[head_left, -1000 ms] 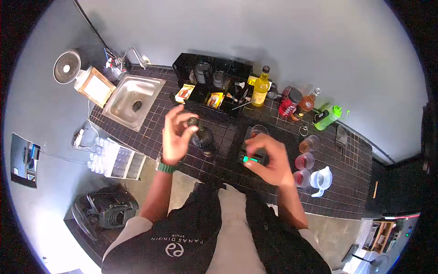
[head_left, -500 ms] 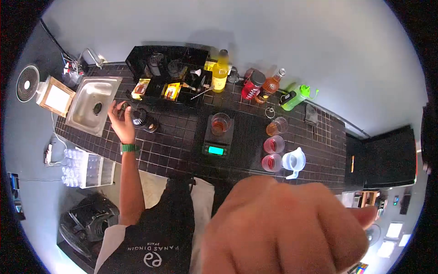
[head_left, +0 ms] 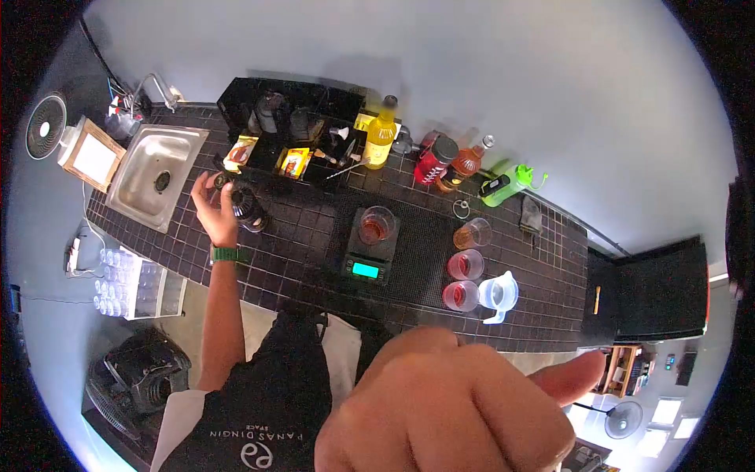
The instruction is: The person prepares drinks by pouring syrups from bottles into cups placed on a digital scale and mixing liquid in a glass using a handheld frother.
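Note:
My left hand point(head_left: 215, 214), with a green watch band at the wrist, has its fingers curled round the top of a dark bottle point(head_left: 248, 211) standing on the counter near the sink. Close to the camera, my right hand point(head_left: 456, 409) is closed with its knuckles toward me and the thumb sticking out; whatever it may hold is hidden. Between the hands, a clear cup point(head_left: 377, 226) with reddish-brown liquid rests on a black digital scale point(head_left: 370, 256) with a lit display. Right of it stand a cup of amber liquid point(head_left: 472, 234) and two cups of red liquid point(head_left: 465, 265).
A clear pitcher point(head_left: 499, 295) stands beside the red cups. Along the wall are a yellow bottle point(head_left: 380, 140), a red container point(head_left: 435, 161), an amber bottle point(head_left: 465, 167) and a green bottle point(head_left: 507, 186). A black organizer point(head_left: 236, 102) holds packets and tools; a steel sink point(head_left: 134, 185) is left.
My right hand has shifted left and slightly down in view, and its thumb shows more. My left hand stays at the dark bottle's top. The whole view has tilted slightly.

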The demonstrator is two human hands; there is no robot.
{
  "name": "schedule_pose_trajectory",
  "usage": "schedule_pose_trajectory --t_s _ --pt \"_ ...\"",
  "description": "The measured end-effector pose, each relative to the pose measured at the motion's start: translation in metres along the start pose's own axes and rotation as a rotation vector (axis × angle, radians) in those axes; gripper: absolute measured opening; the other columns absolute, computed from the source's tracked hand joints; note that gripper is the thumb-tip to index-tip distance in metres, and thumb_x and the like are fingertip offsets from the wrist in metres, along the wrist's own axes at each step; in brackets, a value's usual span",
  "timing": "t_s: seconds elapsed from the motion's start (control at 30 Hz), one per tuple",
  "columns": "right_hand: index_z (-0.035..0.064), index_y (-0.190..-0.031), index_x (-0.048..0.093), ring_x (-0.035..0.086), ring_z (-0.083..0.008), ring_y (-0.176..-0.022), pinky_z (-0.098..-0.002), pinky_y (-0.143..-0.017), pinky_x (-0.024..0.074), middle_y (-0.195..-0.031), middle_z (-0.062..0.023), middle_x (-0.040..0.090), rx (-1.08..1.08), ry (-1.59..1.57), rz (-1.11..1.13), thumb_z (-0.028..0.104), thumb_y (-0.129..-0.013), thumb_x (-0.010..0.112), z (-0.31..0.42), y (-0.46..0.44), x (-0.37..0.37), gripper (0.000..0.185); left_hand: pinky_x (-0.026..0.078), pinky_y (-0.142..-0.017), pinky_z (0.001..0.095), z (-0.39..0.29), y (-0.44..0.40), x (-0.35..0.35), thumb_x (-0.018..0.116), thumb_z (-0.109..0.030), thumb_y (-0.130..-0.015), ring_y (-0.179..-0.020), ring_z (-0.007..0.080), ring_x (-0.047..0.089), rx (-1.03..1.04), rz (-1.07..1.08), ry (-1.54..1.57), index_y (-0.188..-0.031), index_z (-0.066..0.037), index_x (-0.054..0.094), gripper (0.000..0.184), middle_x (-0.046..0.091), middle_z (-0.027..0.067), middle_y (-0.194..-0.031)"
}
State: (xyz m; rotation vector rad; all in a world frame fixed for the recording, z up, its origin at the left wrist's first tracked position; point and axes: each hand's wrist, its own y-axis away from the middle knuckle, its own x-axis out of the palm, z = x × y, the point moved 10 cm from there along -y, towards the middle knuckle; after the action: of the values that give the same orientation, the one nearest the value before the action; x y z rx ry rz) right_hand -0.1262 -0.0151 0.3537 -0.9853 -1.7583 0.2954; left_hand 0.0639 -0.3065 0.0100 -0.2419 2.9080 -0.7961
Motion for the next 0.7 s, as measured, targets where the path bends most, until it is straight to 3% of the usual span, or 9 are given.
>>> schedule_pose_trajectory --t_s 0.33,0.43,0.7 --pt "0.0111 -0.067 0.051 0.044 -0.0184 -0.04 -0.034 -0.052 0.0455 -0.055 -0.0066 0.046 0.184 0.389 0.168 0.044 -0.109 0.049 -0.032 0.005 -0.03 0.053 0.053 -0.101 0.0377 0.011 0.0 -0.003 0.073 -0.002 -0.094 -0.119 0.0223 0.062 0.003 -0.026 -0.008 -0.14 -0.001 0.047 0.053 0.062 0.0124 -0.127" --pt "0.0135 -0.075 0.058 0.049 -0.0204 -0.045 -0.0327 -0.049 0.043 -0.066 -0.0068 0.056 -0.235 1.154 0.732 0.037 -0.103 0.063 -0.038 0.008 0.0 0.037 0.054 -0.099 0.037 0.008 0.002 -0.003 0.073 -0.003 -0.094 -0.115 0.0217 0.064 -0.01 -0.025 -0.021 -0.141 -0.001 0.047 0.053 0.063 0.0125 -0.125" --pt "0.014 -0.082 0.062 0.054 -0.0222 -0.05 -0.0338 -0.047 0.0426 -0.081 -0.0052 0.062 -0.04 1.033 0.623 0.04 -0.094 0.075 -0.041 0.047 -0.003 0.031 0.054 -0.099 0.04 0.004 0.005 0.0 0.075 -0.008 -0.094 -0.118 0.0232 0.063 -0.007 -0.037 -0.012 -0.138 -0.001 0.049 0.052 0.062 0.0133 -0.126"
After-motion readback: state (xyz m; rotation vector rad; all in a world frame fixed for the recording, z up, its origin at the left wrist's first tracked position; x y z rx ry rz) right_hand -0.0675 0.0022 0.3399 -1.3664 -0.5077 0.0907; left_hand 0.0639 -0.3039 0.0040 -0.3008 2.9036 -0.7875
